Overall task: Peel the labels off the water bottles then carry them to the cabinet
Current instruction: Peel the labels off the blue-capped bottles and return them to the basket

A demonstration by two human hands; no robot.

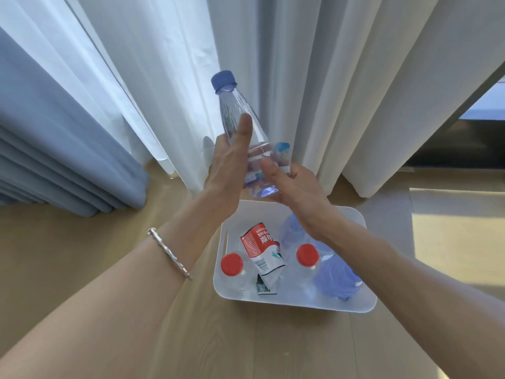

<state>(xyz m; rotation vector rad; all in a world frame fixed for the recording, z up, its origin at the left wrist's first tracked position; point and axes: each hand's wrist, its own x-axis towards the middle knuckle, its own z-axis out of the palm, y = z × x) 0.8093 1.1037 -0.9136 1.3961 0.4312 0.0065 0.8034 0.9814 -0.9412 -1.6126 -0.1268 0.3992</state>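
A: How do the hands sit on it?

B: Both grip the clear bottle (232, 105). The left hand (229, 170) wraps its middle from the left, thumb lying straight up the front; its other fingers are hidden behind the plastic. The right hand (297, 192) clasps the lower end, thumb across the front and fingers curled round the back, where a blue and white label (282, 153) shows past them.

A: And where is the bottle?

B: In the air between the two hands, tilted, with its blue cap (223, 82) up and leaning left and its base down by the right palm. It hangs above the far edge of the white bin (297, 303), apart from it.

A: What is in the bin?

B: Two bottles with red caps, one on the left (232, 265) and one in the middle (307, 255), a loose red and white label (258, 247) between them, and a blue-tinted bottle (336, 277) on the right.

A: Room to move?

B: White curtains (328, 77) hang close behind the bottle, with a blue-grey curtain (54, 132) to the left. The wooden floor (246, 337) lies open on the near side of the bin. A silver bracelet (169, 253) rides the left forearm.
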